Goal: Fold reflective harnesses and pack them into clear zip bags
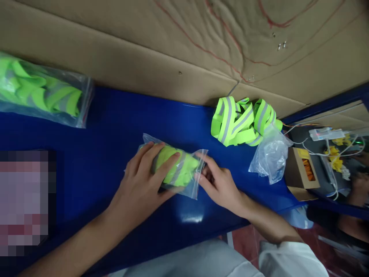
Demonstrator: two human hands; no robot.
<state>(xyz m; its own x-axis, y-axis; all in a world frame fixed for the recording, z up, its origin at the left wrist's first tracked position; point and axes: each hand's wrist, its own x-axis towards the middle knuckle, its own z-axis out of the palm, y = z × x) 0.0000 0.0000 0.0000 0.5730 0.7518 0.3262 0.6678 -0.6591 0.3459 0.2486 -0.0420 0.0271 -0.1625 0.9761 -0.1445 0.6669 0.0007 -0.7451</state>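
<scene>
The clear zip-top plastic bag (175, 171), with a folded fluorescent-yellow reflective strap already inside, lies mid-way along the glossy blue tabletop (115, 127). Your left hand (141, 184) presses it down, fingers spread over the bundle. Your right hand (220, 184) pinches the bag's mouth, so closing it looks unfinished. One filled plastic bag (43, 92) lies far left. A loose heap of reflective straps (242, 121) and crumpled empty clear bags (271, 154) sit to the right.

This is a small packing workshop, judging by the glossy blue worktable (100, 127) backed by creased brown cardboard sheeting (144, 57), carrying loose neon-green reflective straps (242, 121), crumpled empty clear plastic bags (271, 156) and clear zip bags stuffed with such straps (187, 175).
</scene>
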